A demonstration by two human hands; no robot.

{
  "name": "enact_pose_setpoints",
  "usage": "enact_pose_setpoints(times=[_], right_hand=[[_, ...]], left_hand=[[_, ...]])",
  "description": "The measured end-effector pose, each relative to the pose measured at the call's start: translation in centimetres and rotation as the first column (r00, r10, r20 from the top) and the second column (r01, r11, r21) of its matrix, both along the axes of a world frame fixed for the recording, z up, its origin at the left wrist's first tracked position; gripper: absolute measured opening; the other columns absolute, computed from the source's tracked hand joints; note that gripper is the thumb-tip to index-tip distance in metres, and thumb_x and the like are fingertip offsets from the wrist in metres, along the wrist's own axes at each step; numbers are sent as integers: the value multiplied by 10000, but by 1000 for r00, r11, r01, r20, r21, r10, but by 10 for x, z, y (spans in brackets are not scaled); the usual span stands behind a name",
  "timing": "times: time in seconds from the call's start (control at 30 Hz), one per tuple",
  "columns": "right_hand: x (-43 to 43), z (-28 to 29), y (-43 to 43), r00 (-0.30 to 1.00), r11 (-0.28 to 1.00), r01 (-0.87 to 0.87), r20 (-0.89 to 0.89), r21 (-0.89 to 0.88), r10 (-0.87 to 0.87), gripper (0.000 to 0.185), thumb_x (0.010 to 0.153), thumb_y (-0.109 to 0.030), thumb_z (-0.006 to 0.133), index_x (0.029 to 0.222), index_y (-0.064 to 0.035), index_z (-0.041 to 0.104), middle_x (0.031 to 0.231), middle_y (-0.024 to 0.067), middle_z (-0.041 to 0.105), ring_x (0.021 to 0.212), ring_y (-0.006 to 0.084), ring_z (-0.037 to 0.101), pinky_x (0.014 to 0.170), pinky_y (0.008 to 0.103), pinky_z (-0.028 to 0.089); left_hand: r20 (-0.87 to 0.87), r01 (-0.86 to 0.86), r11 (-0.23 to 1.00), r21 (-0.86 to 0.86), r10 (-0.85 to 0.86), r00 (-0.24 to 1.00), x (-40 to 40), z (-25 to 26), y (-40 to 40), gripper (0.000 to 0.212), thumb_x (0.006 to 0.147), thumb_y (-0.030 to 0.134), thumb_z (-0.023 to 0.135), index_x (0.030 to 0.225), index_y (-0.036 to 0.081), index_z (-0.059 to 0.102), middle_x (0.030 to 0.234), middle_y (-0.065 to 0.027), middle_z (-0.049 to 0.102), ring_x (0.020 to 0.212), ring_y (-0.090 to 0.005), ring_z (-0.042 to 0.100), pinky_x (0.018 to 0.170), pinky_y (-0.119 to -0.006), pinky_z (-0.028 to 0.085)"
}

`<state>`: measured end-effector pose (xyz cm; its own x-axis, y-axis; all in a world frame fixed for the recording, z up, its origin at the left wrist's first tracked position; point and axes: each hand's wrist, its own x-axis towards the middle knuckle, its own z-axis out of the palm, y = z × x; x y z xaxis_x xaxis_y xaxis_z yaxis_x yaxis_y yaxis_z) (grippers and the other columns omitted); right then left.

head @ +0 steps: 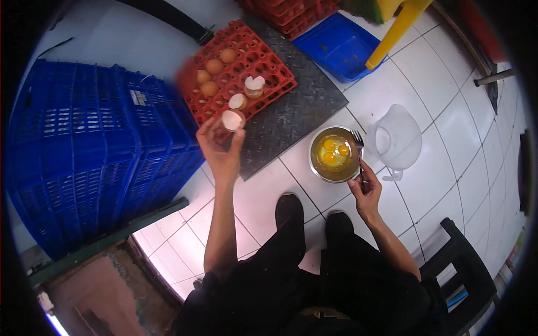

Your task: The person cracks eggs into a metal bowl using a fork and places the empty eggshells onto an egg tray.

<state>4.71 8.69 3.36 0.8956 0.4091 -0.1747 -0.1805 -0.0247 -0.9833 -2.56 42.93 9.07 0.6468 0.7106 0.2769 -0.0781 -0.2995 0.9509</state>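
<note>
My left hand (pixel 220 156) holds an empty eggshell half (pixel 233 121) between thumb and fingers, at the near edge of a red plastic egg tray (pixel 275 69). Several whole brown eggs (pixel 214 66) sit in the tray's cups. Broken shells (pixel 254 86) with white insides rest along its near side. In my right hand (pixel 369 191) are a metal fork (pixel 358 143), tines pointing away from me, and the rim of a round metal bowl (pixel 320 171). Three unbroken yolks (pixel 330 157) lie in clear egg white inside the bowl.
A dark textured board (pixel 290 130) lies under the tray. Blue plastic crates (pixel 84 126) stand at left. A translucent plastic jug (pixel 401 138) is right of the bowl. Farther off are a blue dustpan (pixel 340 46) and stacked red trays (pixel 290 19). A black chair (pixel 470 256) is at right.
</note>
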Motion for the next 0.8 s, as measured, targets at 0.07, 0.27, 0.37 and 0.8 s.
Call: enact_pose_setpoints(times=[0.07, 0.27, 0.37, 0.8], right_hand=[[-2, 3, 1, 999, 999, -34, -28, 33, 35, 617, 885, -60, 731, 1433, 68, 477, 871, 2, 585, 728, 42, 488, 665, 197, 421], [-8, 4, 5, 997, 998, -59, -50, -7, 59, 601, 895, -38, 704, 1441, 54, 470, 834, -35, 502, 693, 28, 420, 612, 192, 362], [-8, 7, 6, 996, 998, -67, -54, -13, 66, 598, 896, -50, 707, 1437, 53, 473, 822, -38, 500, 680, 27, 419, 602, 194, 357], [-13, 1, 4, 991, 993, -98, -94, -68, 91, 601, 898, -72, 727, 1436, 39, 482, 773, -46, 478, 643, 18, 405, 568, 186, 333]], left_hand=[[-37, -163, 986, 17, 164, 986, 0, 4, 19, 743, 781, 74, 851, 1376, 61, 408, 1201, -106, 603, 1139, -194, 521, 989, -362, 428], [-176, -219, 875, 432, 320, 931, 8, -2, 44, 810, 777, 238, 872, 1434, 41, 441, 1322, -175, 529, 1241, -290, 435, 1065, -402, 358], [-169, -293, 702, 649, 508, 845, 28, 23, 86, 726, 780, 312, 862, 1362, 37, 527, 1254, -167, 591, 1169, -289, 548, 986, -383, 459], [-495, -67, 946, 317, 225, 839, 51, -2, 148, 464, 811, 273, 850, 1133, 12, 641, 939, -83, 722, 839, -150, 680, 774, -294, 544]])
